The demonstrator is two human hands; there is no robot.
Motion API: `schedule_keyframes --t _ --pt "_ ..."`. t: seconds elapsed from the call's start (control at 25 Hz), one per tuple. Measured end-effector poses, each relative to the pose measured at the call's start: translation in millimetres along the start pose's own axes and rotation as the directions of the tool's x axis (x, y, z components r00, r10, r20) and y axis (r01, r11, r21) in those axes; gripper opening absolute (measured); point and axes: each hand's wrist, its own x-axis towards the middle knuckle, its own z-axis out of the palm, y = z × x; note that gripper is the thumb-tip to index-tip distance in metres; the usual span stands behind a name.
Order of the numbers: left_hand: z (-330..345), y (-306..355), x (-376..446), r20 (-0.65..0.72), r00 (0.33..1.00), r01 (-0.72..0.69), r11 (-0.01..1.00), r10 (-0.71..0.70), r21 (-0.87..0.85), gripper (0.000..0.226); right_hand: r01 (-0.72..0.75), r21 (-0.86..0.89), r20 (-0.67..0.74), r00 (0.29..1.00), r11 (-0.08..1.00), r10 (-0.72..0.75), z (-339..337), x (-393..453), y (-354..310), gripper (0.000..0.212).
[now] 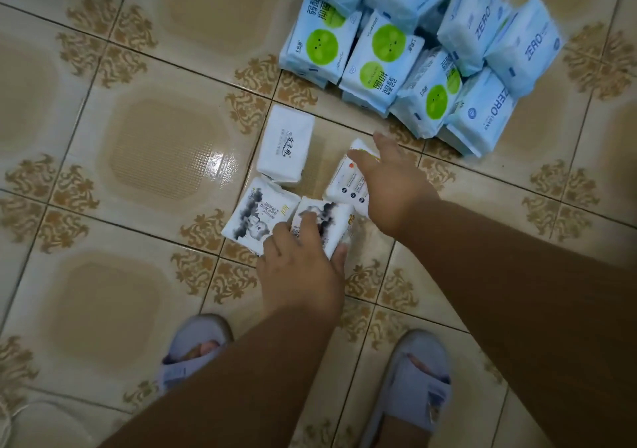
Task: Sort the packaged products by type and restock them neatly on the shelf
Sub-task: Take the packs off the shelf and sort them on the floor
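— So, what do the hands hold?
— Left hand [303, 268] grips an ink-print white pack [322, 222] on the near floor tiles [144, 158]; right hand [396, 189] curls over an orange-dot pack [346, 182]. Blue packs [413, 51] lie far right.

A beige tiled floor [155, 158] with brown ornamental corners carries everything. On it lies a plain white pack [286, 144]; just below it sit two ink-printed white packs [256, 215] side by side, another white pack [346, 180] to its right, and a heap of pale blue packs [424, 48] above and right.
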Motion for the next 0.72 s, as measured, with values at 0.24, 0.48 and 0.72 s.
schedule_keyframes --t 0.24,0.48,0.72 --pt "12.9 13.0 -4.2 0.175 0.985 -0.033 0.981 -0.002 0.193 0.072 0.000 0.144 -0.052 0.999 0.990 0.008 -2.2 -82.7 -27.5 0.058" --pt "-131.5 39.1 -73.7 0.110 0.979 -0.181 0.982 0.173 0.058 0.064 -0.082 0.240 -0.110 0.988 0.967 0.111 -96.0 -170.1 -48.9 0.066" --pt "-357.7 88.5 -165.9 -0.153 0.880 -0.461 0.887 0.450 -0.041 0.043 -0.094 0.304 -0.308 0.932 0.948 0.191 -267.1 -315.7 -96.7 0.057"
